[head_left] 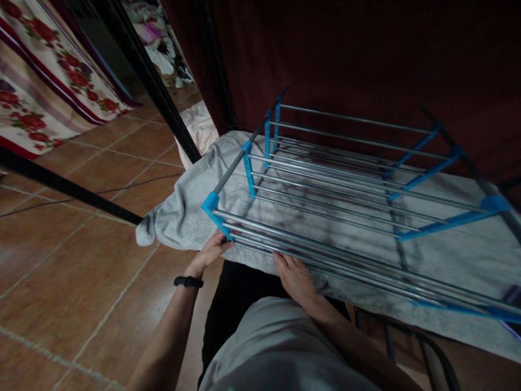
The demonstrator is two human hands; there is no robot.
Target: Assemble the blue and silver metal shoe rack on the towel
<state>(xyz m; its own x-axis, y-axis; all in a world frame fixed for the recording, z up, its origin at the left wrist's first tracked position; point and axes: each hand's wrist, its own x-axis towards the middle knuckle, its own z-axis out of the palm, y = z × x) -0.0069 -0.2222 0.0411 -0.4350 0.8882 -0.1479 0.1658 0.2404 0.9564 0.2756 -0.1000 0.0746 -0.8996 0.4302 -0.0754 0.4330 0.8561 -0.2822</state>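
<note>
A shoe rack [317,179] of grey metal tubes and blue plastic brackets lies across a grey blanket [191,203]. My left hand [212,248], with a black band on the wrist, grips the low end of the near left blue bracket [217,214], where a tube meets it. Further right, my right hand [293,274] has its fingers closed round the lower front tubes; the fingertips are partly hidden behind them. Blue brackets also join the tubes at the rack's right end, which looks slightly blurred.
Black metal posts [154,81] stand to the left, above a brown tiled floor [101,260] with a thin dark cable. A dark red curtain [345,65] hangs behind the rack. A floral curtain [52,70] is at upper left, and dark curved metal tubing [435,347] at lower right.
</note>
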